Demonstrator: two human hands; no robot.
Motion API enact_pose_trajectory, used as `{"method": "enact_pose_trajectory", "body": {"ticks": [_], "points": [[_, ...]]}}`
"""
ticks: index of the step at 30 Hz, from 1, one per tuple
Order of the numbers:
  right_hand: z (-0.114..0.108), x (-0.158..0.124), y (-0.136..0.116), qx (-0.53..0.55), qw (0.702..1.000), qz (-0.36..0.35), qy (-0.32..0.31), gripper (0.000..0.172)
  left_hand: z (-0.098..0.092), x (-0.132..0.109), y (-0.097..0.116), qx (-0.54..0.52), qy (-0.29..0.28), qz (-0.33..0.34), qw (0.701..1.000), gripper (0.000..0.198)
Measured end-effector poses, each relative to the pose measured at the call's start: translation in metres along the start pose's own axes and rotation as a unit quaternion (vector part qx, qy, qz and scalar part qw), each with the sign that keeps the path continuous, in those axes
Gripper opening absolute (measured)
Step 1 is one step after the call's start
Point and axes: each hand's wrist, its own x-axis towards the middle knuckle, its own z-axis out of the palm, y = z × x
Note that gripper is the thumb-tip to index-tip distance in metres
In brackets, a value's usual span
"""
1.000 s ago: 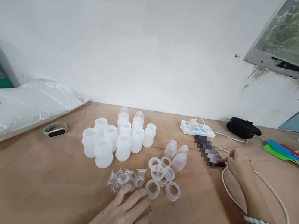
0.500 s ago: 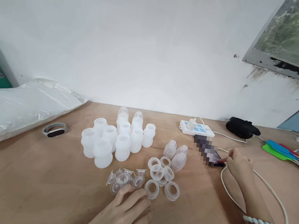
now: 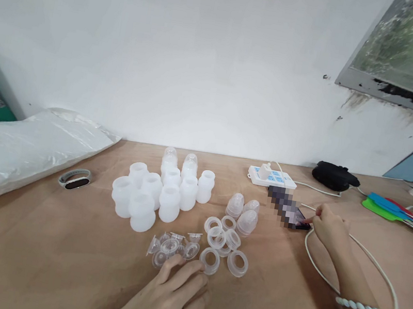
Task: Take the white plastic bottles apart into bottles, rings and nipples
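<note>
My left hand (image 3: 176,296) rests on the table with its fingers slightly bent and apart, holding nothing. Its fingertips lie just in front of a small pile of clear bottle nipples (image 3: 170,246). Beside them, to the right, are several clear plastic rings (image 3: 237,264), some overlapping. My right hand (image 3: 330,227) reaches out with the index finger stretched, its tip at the near end of a phone (image 3: 285,207). The other fingers are bent and partly hidden. A blurred patch covers much of the phone's screen.
White bottle bodies (image 3: 170,204) stand grouped behind the nipples, two topped with clear domes. Loose clear domed caps (image 3: 235,205) stand behind the rings. A white cable (image 3: 376,267) loops around my right forearm. Farther back are a power strip (image 3: 284,180), black case (image 3: 330,176) and spatulas (image 3: 388,208); left, a wristband (image 3: 75,179).
</note>
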Motion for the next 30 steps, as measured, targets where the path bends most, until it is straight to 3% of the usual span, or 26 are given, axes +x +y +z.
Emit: {"method": "enact_pose_trajectory", "body": {"ticks": [8, 17, 24, 30], "points": [[-0.0008, -0.0019, -0.0026, 0.034, 0.999, -0.018, 0.028, 0.013, -0.004, 0.0023, 0.0008, 0.006, -0.005, -0.001, 1.0, 0.012], [0.0011, 0.0023, -0.0043, 0.11, 0.988, -0.105, 0.011, 0.014, -0.0025, 0.0008, 0.0014, 0.004, -0.006, -0.004, 1.0, 0.013], [0.0062, 0.0036, -0.0009, 0.114, 0.986, -0.121, -0.008, 0.015, -0.0017, 0.0003, 0.001, 0.001, -0.012, -0.007, 1.0, 0.012], [0.0061, 0.0044, 0.0023, 0.1, 0.99, -0.1, 0.02, 0.013, -0.0028, 0.0003, 0.0005, 0.0, -0.005, 0.002, 1.0, 0.013]]}}
